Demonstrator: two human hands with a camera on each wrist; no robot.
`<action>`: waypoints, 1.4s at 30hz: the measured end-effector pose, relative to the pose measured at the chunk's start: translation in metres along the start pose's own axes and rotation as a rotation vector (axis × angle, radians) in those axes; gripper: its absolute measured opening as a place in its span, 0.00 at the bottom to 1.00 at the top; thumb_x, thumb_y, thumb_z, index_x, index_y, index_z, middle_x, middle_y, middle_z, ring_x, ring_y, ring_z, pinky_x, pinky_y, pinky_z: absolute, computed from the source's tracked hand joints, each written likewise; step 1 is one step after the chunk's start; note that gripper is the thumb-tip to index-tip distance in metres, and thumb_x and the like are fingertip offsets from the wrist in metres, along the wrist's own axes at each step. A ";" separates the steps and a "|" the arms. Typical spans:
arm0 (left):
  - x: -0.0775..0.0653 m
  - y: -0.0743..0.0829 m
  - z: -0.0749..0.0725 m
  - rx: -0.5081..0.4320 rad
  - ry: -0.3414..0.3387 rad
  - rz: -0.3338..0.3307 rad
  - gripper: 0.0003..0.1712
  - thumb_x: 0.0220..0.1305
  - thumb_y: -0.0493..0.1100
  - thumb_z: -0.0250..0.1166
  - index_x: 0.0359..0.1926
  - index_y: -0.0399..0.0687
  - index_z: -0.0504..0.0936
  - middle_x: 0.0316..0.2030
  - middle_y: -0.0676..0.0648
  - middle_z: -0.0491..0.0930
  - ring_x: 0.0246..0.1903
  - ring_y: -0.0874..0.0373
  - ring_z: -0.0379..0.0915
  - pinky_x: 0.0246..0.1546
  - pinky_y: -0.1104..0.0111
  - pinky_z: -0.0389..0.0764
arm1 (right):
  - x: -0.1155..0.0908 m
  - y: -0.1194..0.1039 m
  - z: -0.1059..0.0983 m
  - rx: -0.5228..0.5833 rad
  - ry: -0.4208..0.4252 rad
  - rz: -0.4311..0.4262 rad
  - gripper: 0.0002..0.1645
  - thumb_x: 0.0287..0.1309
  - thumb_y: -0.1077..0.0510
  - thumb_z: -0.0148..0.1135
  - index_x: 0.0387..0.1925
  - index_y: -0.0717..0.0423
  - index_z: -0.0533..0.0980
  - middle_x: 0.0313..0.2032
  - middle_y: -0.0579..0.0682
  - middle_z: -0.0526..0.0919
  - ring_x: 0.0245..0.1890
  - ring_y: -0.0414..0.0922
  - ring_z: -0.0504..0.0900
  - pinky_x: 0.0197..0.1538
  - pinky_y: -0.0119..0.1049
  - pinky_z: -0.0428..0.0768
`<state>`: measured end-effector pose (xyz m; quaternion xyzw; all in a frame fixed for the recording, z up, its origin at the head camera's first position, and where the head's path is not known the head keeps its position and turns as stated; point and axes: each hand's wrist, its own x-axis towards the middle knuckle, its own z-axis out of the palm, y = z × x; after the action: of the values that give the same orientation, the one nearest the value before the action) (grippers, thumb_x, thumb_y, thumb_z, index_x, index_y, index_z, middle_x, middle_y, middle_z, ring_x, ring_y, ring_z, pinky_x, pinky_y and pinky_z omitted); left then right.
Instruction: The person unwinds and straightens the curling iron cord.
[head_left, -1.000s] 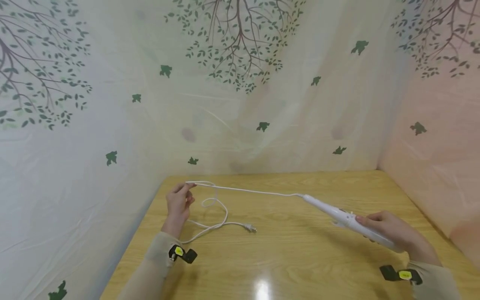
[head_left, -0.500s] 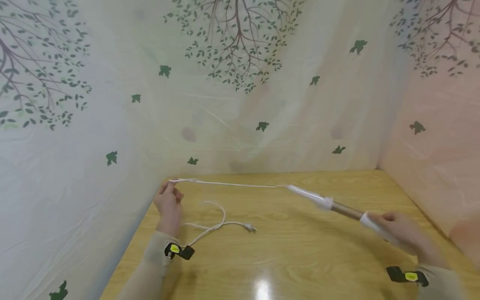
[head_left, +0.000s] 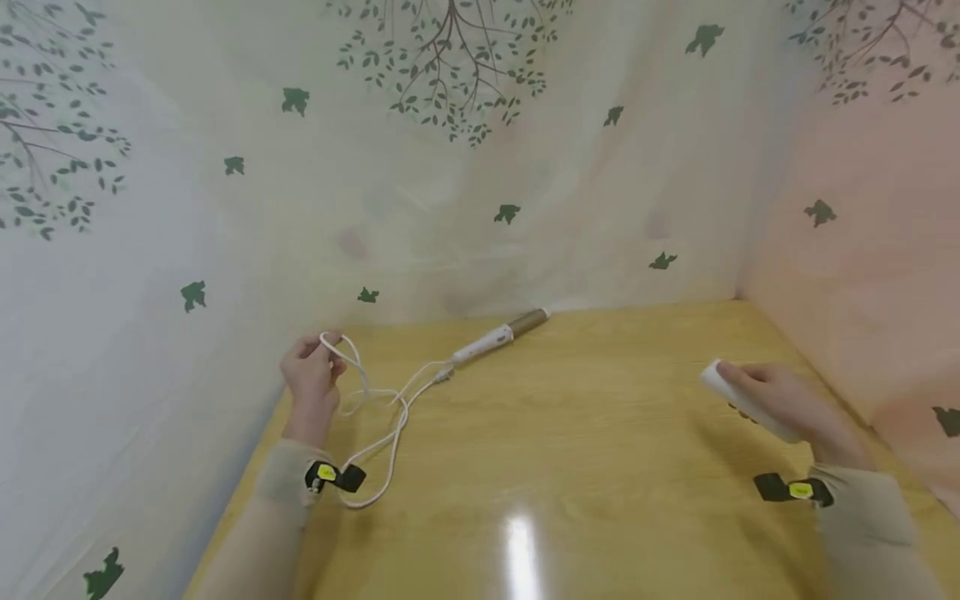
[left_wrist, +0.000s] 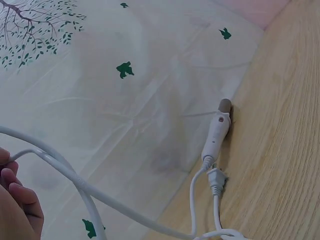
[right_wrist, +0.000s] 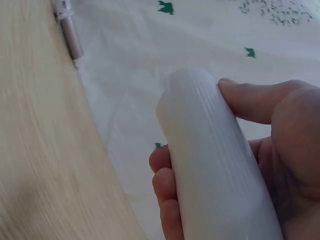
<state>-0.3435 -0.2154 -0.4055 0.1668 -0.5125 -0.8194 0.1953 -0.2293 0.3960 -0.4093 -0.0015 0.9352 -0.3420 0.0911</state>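
Note:
A white curling iron with a brown barrel lies at the back of the table, against the printed curtain. Its white cord loops over the left side of the table. My left hand pinches part of that cord, raised above the table at the far left. Beside the iron's cord end lies the plug. On the right, my right hand grips a white tube-shaped cover, thumb along one side and fingers curled round the other. The cover is apart from the iron.
The wooden table meets a pale curtain with printed branches and green leaf shapes at the back and sides. Both wrists wear small black camera mounts. A light reflection shows near the table's front.
The white cover has come off the barrel and stays in my right hand. The iron has moved to the back of the table. My left hand has shifted left, and the cord has gone slack.

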 end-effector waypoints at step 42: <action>0.024 -0.067 -0.050 0.629 -0.067 -0.001 0.06 0.54 0.39 0.72 0.29 0.44 0.82 0.23 0.56 0.79 0.19 0.62 0.68 0.21 0.73 0.71 | 0.043 0.029 0.073 -0.152 0.090 -0.039 0.36 0.69 0.37 0.49 0.45 0.68 0.78 0.36 0.56 0.82 0.32 0.46 0.73 0.33 0.37 0.70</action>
<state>-0.3506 -0.2398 -0.4886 0.1923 -0.7469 -0.6257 0.1168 -0.2577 0.3688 -0.4903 -0.0112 0.9615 -0.2714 0.0420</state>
